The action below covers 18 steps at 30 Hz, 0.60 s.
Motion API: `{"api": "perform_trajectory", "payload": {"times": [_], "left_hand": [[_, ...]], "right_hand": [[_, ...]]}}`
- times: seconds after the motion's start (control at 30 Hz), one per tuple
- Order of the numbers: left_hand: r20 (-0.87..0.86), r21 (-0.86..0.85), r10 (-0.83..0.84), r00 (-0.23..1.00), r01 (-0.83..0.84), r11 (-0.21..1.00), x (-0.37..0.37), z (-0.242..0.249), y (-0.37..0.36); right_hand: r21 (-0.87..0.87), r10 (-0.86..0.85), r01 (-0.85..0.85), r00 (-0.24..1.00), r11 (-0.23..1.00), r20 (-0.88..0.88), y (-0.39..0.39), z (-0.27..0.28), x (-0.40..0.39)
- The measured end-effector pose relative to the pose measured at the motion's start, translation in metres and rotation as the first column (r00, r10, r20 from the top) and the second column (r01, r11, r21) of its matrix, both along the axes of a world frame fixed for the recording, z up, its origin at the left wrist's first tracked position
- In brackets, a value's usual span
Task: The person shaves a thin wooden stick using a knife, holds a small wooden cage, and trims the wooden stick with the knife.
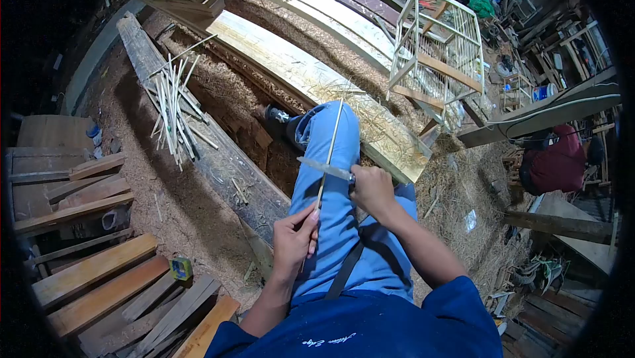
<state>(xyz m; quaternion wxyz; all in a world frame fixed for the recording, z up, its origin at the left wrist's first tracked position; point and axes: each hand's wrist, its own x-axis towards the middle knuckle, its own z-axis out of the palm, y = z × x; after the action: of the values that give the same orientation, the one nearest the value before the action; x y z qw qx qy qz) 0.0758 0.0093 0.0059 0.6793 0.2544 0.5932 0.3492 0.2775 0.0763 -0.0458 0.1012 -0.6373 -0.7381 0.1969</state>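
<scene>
My left hand pinches a thin wooden stick near its lower end. The stick runs up along my thigh in blue jeans, its far tip close to the knee. In my right hand is a knife, fingers wrapped round its handle. Its blade points left and crosses the stick above my left hand. A loose bundle of similar sticks lies on a weathered plank to the left.
A slatted wooden cage stands on long boards at the upper right. Shavings cover a light plank beyond my knee. Lower left, a yellow tape measure rests by cut boards. A person in maroon is at the right.
</scene>
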Motion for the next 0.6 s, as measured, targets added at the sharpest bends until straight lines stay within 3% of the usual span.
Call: {"api": "perform_trajectory", "payload": {"times": [0.1, 0.27, 0.37, 0.47, 0.53, 0.6], "left_hand": [[0.005, -0.005, -0.009, 1.0, 0.01, 1.0, 0.004, -0.001, 0.019], [-0.012, 0.036, -0.081, 0.997, 0.081, 0.996, 0.008, -0.009, 0.034], [-0.005, 0.024, -0.056, 0.998, 0.056, 0.998, 0.006, -0.015, 0.028], [-0.012, 0.034, -0.046, 0.999, 0.047, 0.998, 0.006, -0.019, 0.03], [-0.023, 0.037, -0.05, 0.998, 0.051, 0.998, 0.006, -0.02, 0.03], [0.001, 0.072, -0.044, 0.999, 0.044, 0.996, 0.006, -0.021, 0.03]], "right_hand": [[-0.007, 0.069, -0.069, 0.998, 0.998, -0.007, -0.009, 0.003, -0.001], [-0.047, 0.036, -0.035, 0.999, 0.998, 0.029, -0.001, -0.004, 0.006], [-0.081, -0.193, 0.197, 0.98, 0.977, 0.053, 0.025, -0.029, 0.023], [-0.094, -0.204, 0.207, 0.978, 0.974, 0.044, 0.031, -0.02, 0.02], [-0.072, 0.052, -0.048, 0.997, 0.996, 0.057, 0.015, -0.007, 0.01], [-0.071, 0.056, -0.05, 0.995, 0.996, 0.085, 0.013, -0.006, 0.012]]}}
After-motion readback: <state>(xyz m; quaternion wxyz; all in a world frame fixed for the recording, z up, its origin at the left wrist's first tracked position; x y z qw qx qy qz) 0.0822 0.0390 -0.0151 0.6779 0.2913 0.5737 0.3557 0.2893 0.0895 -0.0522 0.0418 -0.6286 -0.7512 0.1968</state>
